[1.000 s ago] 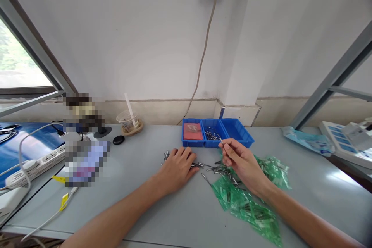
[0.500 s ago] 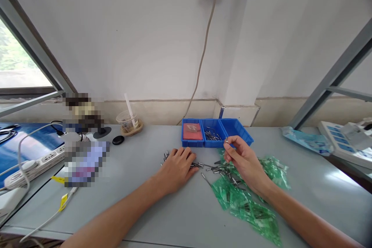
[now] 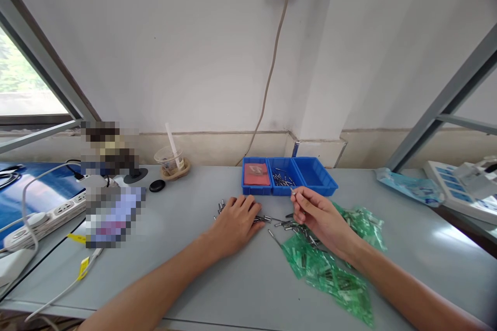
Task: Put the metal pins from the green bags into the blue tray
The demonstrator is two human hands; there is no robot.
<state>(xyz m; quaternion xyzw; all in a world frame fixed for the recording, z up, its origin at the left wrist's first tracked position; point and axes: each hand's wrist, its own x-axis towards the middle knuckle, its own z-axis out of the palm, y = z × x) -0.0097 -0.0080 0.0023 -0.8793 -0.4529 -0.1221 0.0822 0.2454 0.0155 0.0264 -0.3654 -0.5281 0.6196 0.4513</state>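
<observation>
The right hand (image 3: 320,220) has its grip closed, thumb against fingertips, on a small metal piece (image 3: 293,192), near the front edge of the middle blue bin (image 3: 287,191). This piece is mostly hidden by the fingers, so a small slip of the pinch could drop it outside the bin. The left hand (image 3: 236,225) lies palm down over a pile of metal pins (image 3: 221,208) on the tabletop (image 3: 202,289); whether it grips any, I cannot tell. If this palm slides, pins may roll or scatter. The green bags (image 3: 334,276) lie under loose metal parts (image 3: 306,232), close to the right wrist, so a sleeve-less forearm brushing the plastic could drag these parts along.
</observation>
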